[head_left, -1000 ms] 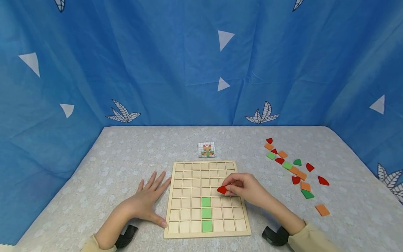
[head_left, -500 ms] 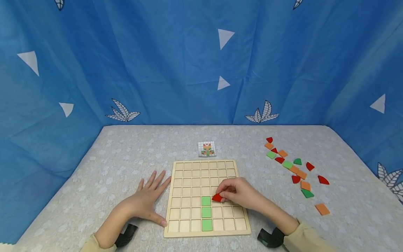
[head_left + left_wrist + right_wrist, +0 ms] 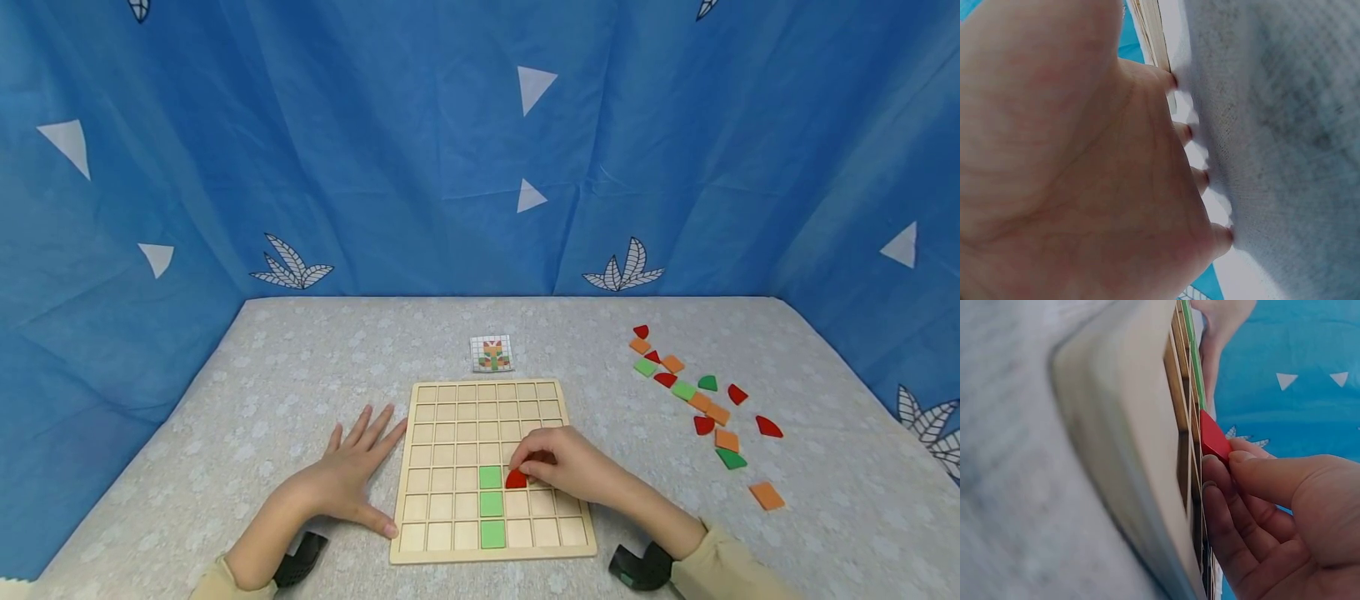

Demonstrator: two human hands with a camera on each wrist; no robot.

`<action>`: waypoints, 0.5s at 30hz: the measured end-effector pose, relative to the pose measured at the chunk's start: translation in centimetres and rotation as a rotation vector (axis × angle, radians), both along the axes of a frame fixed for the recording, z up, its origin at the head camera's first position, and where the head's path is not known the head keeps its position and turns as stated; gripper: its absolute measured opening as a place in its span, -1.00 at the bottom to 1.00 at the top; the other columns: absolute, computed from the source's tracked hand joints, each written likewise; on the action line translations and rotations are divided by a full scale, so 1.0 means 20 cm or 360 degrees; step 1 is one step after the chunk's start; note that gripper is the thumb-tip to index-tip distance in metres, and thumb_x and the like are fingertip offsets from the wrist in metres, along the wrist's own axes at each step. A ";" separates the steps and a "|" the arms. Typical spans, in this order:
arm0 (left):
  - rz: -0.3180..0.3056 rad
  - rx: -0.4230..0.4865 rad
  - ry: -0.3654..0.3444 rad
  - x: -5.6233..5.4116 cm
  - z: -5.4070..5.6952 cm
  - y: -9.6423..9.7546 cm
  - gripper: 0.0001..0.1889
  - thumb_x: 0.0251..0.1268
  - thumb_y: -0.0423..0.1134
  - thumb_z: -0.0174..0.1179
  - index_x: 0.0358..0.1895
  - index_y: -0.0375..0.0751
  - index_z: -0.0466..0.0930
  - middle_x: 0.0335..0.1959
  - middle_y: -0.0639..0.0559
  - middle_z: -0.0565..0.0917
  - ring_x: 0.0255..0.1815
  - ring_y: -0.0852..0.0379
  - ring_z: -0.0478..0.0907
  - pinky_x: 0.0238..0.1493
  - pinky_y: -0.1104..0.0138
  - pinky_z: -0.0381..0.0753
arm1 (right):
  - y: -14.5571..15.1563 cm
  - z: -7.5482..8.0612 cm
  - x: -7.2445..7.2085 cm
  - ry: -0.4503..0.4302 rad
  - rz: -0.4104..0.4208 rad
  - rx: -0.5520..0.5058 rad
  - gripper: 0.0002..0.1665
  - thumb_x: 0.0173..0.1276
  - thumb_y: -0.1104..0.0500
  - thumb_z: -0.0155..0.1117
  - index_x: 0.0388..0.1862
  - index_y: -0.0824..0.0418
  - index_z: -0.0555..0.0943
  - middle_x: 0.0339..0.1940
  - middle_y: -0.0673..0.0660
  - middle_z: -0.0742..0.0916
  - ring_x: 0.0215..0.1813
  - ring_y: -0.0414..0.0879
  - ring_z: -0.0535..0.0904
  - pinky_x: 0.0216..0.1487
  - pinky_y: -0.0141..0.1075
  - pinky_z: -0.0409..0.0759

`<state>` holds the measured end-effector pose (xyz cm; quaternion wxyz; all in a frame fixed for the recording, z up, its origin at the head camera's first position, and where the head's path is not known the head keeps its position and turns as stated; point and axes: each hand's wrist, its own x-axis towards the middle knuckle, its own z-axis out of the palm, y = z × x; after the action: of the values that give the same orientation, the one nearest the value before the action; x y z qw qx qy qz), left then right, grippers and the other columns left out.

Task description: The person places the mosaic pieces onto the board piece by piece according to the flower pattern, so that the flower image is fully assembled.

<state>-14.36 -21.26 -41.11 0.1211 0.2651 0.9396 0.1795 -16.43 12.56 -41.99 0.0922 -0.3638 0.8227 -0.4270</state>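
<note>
My right hand (image 3: 566, 460) pinches a red quarter-circle tile (image 3: 516, 479) between thumb and fingers. The tile is at a cell of the wooden grid board (image 3: 442, 457), just right of the topmost green square tile (image 3: 490, 477). In the right wrist view the red tile (image 3: 1213, 436) shows tilted, one edge down at the board. Below that top green square, two more green squares continue the column toward me. My left hand (image 3: 348, 479) lies spread on the table, thumb and index finger at the board's left edge; its palm (image 3: 1097, 169) fills much of the left wrist view.
Behind the board lies a small pattern card (image 3: 491, 354). Several loose tiles are scattered at the right, among them an orange square (image 3: 767, 496), a dark green piece (image 3: 731, 459) and a red piece (image 3: 768, 427). A blue curtain (image 3: 435, 150) hangs behind the table.
My right hand has moved toward me and slightly left with the red tile, down to the cell beside the top green square. The tile has turned. My left hand has stayed put.
</note>
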 end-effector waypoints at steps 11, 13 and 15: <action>0.0008 0.0006 -0.0003 0.00 0.00 0.00 0.40 -0.54 0.48 0.33 0.48 -0.24 -0.06 0.47 -0.28 -0.22 0.41 -0.36 -0.40 0.14 -0.37 -0.37 | -0.01 0.00 0.01 0.0086 0.0025 -0.0008 -0.81 0.25 0.35 0.28 -0.31 0.05 0.70 -0.33 -0.16 0.64 -0.34 -0.28 0.49 -0.31 -0.38 0.51; 0.0007 0.0012 -0.0005 0.00 0.00 0.00 0.40 -0.54 0.48 0.32 0.48 -0.24 -0.06 0.47 -0.29 -0.22 0.41 -0.36 -0.40 0.14 -0.38 -0.37 | -0.01 0.00 0.01 0.0096 0.0024 -0.0022 -0.81 0.25 0.34 0.29 -0.30 0.06 0.70 -0.32 -0.17 0.63 -0.30 -0.27 0.50 -0.28 -0.37 0.52; 0.0007 0.0015 -0.0006 0.00 0.00 0.00 0.40 -0.54 0.48 0.32 0.48 -0.24 -0.06 0.47 -0.29 -0.22 0.41 -0.36 -0.40 0.14 -0.38 -0.38 | -0.01 0.00 0.01 0.0096 0.0019 -0.0032 -0.81 0.25 0.34 0.29 -0.30 0.06 0.71 -0.32 -0.17 0.62 -0.29 -0.27 0.50 -0.27 -0.37 0.52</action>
<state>-14.36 -21.29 -41.16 0.1213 0.2633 0.9391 0.1847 -16.30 12.31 -42.05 0.0663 -0.3822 0.8186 -0.4235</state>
